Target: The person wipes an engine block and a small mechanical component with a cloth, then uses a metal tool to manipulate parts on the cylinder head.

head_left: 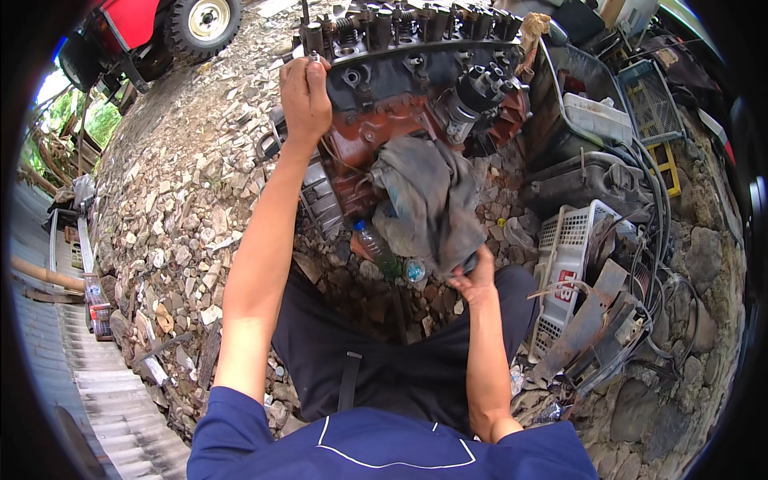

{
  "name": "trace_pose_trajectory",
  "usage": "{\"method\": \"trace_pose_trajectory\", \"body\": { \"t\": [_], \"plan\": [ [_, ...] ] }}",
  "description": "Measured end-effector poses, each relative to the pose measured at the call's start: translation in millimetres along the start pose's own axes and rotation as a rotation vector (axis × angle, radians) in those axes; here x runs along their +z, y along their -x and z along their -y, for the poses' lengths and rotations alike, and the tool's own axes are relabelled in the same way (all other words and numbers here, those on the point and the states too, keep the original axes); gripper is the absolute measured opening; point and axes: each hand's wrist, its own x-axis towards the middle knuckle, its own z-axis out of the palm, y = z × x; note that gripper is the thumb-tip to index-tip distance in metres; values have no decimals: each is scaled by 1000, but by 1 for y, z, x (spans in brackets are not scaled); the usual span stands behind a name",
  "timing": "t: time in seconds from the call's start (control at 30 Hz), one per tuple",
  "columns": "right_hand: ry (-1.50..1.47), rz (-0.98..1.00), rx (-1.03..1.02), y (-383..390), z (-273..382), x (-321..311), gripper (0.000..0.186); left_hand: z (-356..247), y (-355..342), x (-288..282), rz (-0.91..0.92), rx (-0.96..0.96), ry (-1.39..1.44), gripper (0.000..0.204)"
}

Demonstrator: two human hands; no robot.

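In front of me stands an engine with a rust-red block, a black side and a row of valve springs and rockers along its top. At the top's left end my left hand is closed, with a small metal tip showing above its fingers. What it grips is mostly hidden. My right hand grips the lower end of a dirty grey rag, which is bunched up and hangs against the block. A black distributor sticks out from the engine's right side. Below the rag lies a clear green plastic bottle.
Loose stones cover the ground. On the right are a white plastic crate with metal scraps, a dark bin, cables and a grey mesh basket. Corrugated sheets lie at left; a red vehicle stands far left.
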Motion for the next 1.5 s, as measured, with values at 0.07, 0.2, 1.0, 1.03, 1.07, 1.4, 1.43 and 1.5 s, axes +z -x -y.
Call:
{"method": "trace_pose_trajectory", "body": {
  "t": [0.07,0.2,1.0,1.03,1.07,1.4,1.43,1.5],
  "plan": [
    [242,-28,57,-13,-29,-17,36,-6,6,-8,23,-86,140,30],
    [619,-121,56,-26,-65,-33,41,-35,46,-20,-20,-109,227,34],
    [495,221,-180,-52,-133,-27,85,-110,366,-77,637,-1425,846,39],
    [498,239,-170,-55,-133,-33,81,-111,363,-77,671,-1412,815,38],
    [501,257,-161,-58,-132,-38,76,-112,360,-77,686,-1413,777,38],
    [664,166,-415,-53,-133,-24,30,-122,354,-76,732,-1258,512,42],
    [673,138,-452,-49,-131,-19,27,-123,356,-76,703,-1221,515,43],
    [554,108,-421,-49,-133,-17,26,-124,359,-75,687,-1172,510,43]
  ]
}}
